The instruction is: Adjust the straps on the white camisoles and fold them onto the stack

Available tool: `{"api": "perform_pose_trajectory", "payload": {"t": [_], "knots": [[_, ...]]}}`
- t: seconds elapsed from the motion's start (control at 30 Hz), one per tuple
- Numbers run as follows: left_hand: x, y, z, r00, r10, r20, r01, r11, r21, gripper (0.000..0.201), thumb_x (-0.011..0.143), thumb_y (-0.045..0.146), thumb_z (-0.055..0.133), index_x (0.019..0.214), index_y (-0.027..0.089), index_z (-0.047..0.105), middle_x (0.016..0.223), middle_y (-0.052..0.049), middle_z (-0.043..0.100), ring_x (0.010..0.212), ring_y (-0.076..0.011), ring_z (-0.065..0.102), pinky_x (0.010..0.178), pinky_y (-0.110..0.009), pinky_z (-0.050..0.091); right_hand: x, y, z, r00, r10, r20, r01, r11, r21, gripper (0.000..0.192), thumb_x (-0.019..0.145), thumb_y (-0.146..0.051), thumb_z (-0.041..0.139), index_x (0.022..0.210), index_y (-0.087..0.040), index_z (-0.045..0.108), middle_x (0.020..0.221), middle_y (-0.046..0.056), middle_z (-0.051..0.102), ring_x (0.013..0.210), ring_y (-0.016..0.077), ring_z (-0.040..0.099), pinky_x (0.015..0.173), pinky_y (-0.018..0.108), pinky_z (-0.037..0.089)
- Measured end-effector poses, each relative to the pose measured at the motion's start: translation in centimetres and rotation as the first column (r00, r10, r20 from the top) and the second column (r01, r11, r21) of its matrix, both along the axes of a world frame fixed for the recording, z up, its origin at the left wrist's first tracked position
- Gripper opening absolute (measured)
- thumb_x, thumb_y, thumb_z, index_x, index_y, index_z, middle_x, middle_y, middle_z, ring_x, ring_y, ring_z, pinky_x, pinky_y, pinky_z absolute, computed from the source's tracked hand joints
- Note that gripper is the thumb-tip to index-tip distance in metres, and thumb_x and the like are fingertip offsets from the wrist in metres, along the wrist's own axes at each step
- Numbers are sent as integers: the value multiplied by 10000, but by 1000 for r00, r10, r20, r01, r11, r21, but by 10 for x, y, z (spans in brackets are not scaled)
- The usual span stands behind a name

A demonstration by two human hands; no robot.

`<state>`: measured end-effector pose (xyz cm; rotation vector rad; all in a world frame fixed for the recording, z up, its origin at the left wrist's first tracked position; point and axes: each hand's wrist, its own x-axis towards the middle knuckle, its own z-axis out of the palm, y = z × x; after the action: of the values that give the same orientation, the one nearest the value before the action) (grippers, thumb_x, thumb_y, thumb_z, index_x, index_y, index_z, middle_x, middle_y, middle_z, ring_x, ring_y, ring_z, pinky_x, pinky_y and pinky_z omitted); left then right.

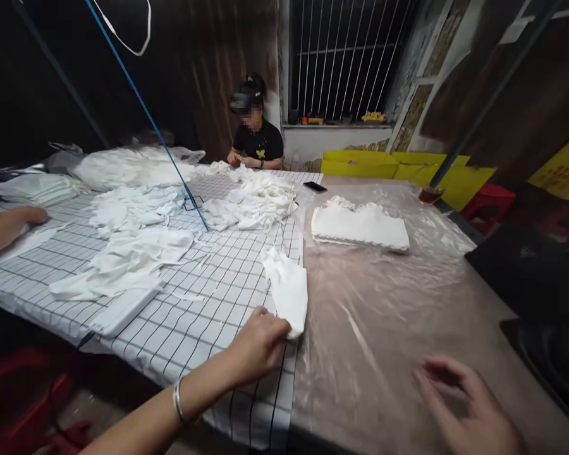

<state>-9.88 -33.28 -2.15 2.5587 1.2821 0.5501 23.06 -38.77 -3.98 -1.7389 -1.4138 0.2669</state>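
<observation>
From my remote seat, head view. Left hand (263, 338): thumb and fingers pressed together, pinching the near end of a white fabric piece (289, 287). Right hand (483, 407): holds nothing; thumb and fingers curved apart, well to the right of the grip, over clear plastic sheeting (370, 309).

Key relation, as I read it: the piece lies ahead of the pinch, long axis running away from me, far end leaning slightly left. Far end ragged; near end bunched at the fingertips. It rests on the checked cloth (232, 284), along that cloth's right edge. Left hand touches it; right hand well apart.

Beyond the grip and to its right: a stack of white pieces (360, 230), long side running crosswise, wavy near edge. Phone (315, 188) farther ahead.

Left of the grip, farther off: a loose white pile (128, 259). At far left, a co-worker's hand (35, 216). Another person (260, 142) sits across the table.
</observation>
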Motion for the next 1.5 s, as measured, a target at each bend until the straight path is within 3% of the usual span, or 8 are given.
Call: {"api": "perform_pose_trajectory", "payload": {"t": [0.2,0.33,0.53,0.63,0.73,1.13,1.33,1.5], "knots": [[2,-56,9,978,-75,193,119,966,-229,145,845,241,546,956,207,632,901,-48,662,849,-189,592,791,-323,423,-64,8,20,956,292,17,-292,956,10,190,794,-398,577,873,-229,614,814,34,662,749,187,624,733,309,517],[-23,4,22,851,330,409,-249,939,-239,201,880,302,467,832,205,636,847,-45,662,810,-180,597,737,-295,462,-98,37,18,909,416,-12,-416,906,-84,104,794,-318,547,806,-221,584,759,25,632,689,173,581,682,289,473],[-20,122,16,652,710,266,-621,701,-351,185,686,298,694,812,173,641,966,-105,674,995,-277,596,814,-347,448,-153,138,19,947,301,-115,-322,888,-328,207,722,-307,655,633,-212,493,668,7,588,657,157,524,588,244,379],[-21,145,17,623,744,243,-579,647,-496,144,580,186,730,621,176,592,732,-74,656,842,-273,624,725,-342,451,-165,169,23,926,248,-284,-350,844,-406,285,591,-180,726,540,-203,447,539,-15,499,600,145,490,543,230,349],[-34,151,31,601,709,370,-511,696,-504,122,642,184,670,596,179,557,620,-23,592,672,-190,592,627,-291,441,-154,177,32,863,255,-436,-421,839,-343,211,618,-133,655,585,-201,458,531,-33,490,547,124,480,539,228,385],[3,132,132,345,502,793,5,844,-536,276,757,264,712,732,182,450,582,65,465,464,-56,435,511,-196,416,-82,161,106,666,344,-662,-404,912,67,382,589,-351,728,811,-229,443,688,-50,537,629,132,506,546,221,384],[14,116,146,731,251,634,140,855,-500,395,550,308,837,832,149,611,709,6,588,597,-107,554,541,-214,429,-35,141,128,836,419,-354,-459,888,-34,313,561,-255,678,821,-197,514,715,-33,560,649,136,500,571,227,362],[14,115,142,914,244,324,-160,951,-263,137,597,175,723,711,157,648,672,6,600,628,-139,562,572,-237,443,10,129,142,958,239,161,-228,970,-85,238,546,-77,579,757,-186,590,643,-36,519,613,118,462,569,227,331]]}}
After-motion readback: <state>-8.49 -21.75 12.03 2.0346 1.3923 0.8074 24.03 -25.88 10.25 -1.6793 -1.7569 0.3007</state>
